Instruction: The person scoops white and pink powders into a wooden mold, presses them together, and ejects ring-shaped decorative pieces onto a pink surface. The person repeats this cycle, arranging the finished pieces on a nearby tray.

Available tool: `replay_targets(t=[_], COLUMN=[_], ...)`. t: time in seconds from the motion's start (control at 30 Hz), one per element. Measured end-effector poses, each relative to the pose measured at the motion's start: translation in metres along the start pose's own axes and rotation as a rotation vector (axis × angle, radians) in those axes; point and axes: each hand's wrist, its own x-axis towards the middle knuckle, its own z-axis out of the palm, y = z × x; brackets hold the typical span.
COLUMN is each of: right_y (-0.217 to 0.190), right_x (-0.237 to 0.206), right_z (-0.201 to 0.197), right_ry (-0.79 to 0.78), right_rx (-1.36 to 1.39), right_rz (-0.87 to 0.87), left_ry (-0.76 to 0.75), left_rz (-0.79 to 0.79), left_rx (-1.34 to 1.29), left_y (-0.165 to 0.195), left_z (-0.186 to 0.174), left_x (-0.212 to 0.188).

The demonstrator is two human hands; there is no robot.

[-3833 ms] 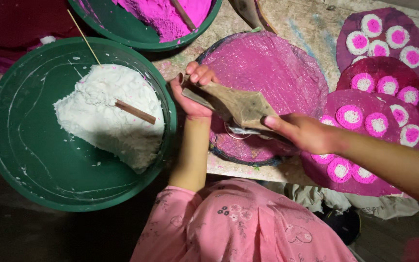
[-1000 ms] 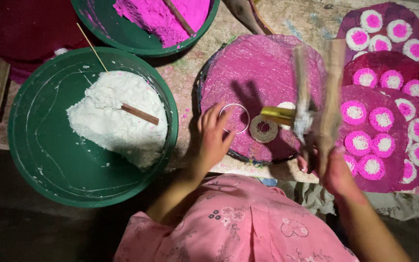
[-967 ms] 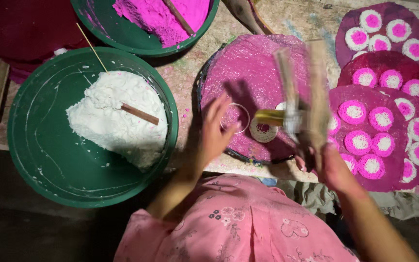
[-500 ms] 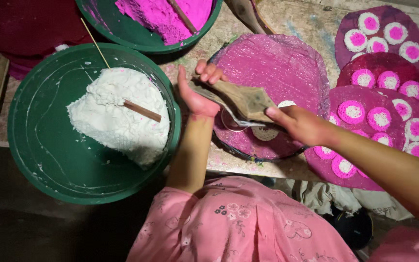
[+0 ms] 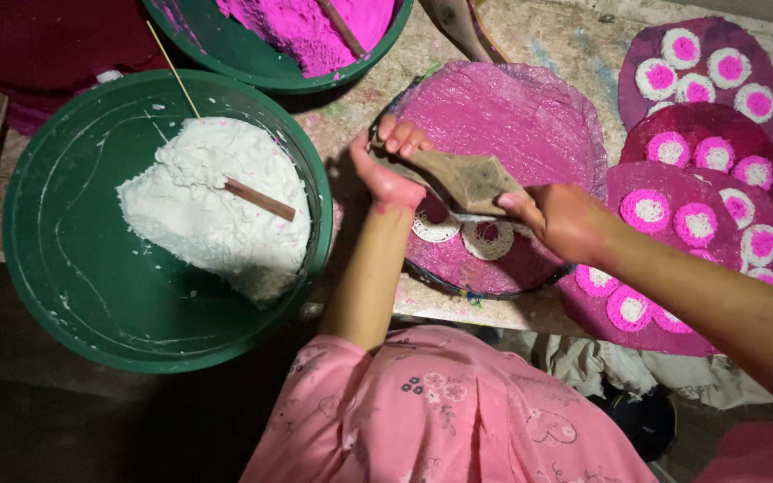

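A worn, stained worktop (image 5: 547,40) fills the upper part, its near edge lit from above. Below that edge the floor (image 5: 73,420) lies in deep shadow.

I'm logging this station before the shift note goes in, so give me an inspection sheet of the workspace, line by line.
Surface: worn, stained table, dusted pink and white.
Job's things: brown wooden press held over the pink round tray; two lacy white rounds lie on the tray below it.
Clutter: green basin with white dough and a stick; second green basin with pink dough; stacked pink trays of pink-and-white rounds at the person's right.
Grips: left hand and right hand each clasp an end of the press.
Cables: nothing seen.
Surroundings: dark floor, crumpled cloth under the table edge, pink flowered garment.
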Motion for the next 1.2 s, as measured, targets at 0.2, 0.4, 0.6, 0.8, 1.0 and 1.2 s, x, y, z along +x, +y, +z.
replay_targets(t=[0.2, 0.4, 0.6, 0.8, 1.0, 1.2], right_y=[-0.007, -0.004, 0.026, 0.040, 0.067, 0.108], right_x=[0.014, 0.020, 0.020, 0.013, -0.023, -0.039], right_z=[0.016, 0.036, 0.022, -0.003, -0.007, 0.042], right_ry=[0.167, 0.097, 0.065, 0.253, 0.488, 0.578], right_rx=[0.065, 0.116, -0.014, -0.039, 0.248, 0.892], right_rz=[-0.119, -0.190, -0.141, -0.240, -0.306, -0.443], left_ry=[-0.104, 0.035, 0.109, 0.119, -0.015, -0.416], left_rz=[0.036, 0.069, 0.122, 0.042, -0.047, -0.038], left_rx=[0.124, 0.142, 0.091, 0.130, 1.411, 2.408], left_y=[0.019, 0.035, -0.004, -0.014, 0.006, -0.006], left_z=[0.019, 0.027, 0.013, 0.039, 0.045, 0.029], left_x=[0.013, -0.006, -0.007, 0.007, -0.058, -0.093])
